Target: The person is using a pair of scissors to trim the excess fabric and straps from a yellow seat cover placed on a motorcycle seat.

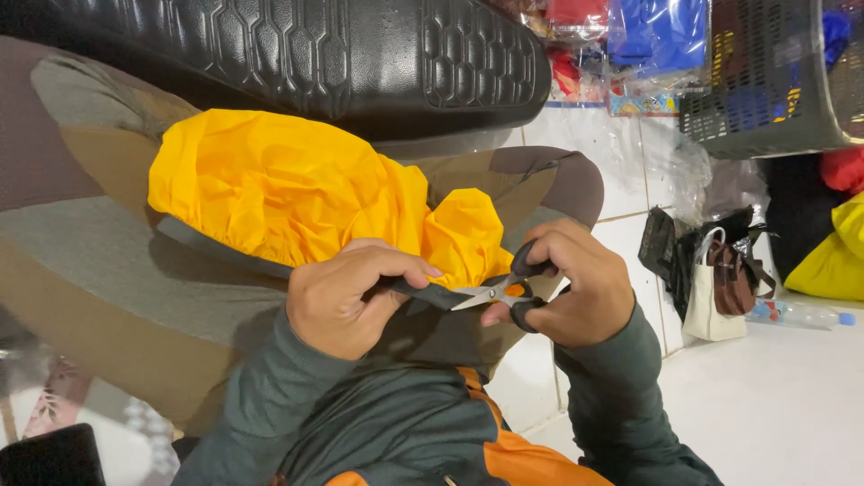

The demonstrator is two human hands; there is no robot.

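Pinching a dark strip of fabric, your left hand curls its fingers tight, thumb on top, knuckles toward you. Your right hand is closed through the black loops of the scissors, thumb in the far loop, fingers in the near one. Its wrist bends in from the right, and the blades point left at the strip, slightly parted, with their tips at the strip just beside your left fingers. Both forearms come up from the near edge in dark green sleeves.

You hold the strip at the near edge of the yellow cloth, which bunches in gathers over your lap, left of centre and just beyond your hands. Where the strip joins the cloth is hidden under your left fingers, and you cannot tell whether the blades have bitten into it. A black padded seat fills the far side, cut off at the top.

Far right, a dark mesh basket stands cut off by the frame; blue and yellow things show through its wall, too dim to make out. Beside it lie plastic packets with blue and red cloth inside. On the white tile floor at the right sit a pale bag with brown straps and a bottle on its side.
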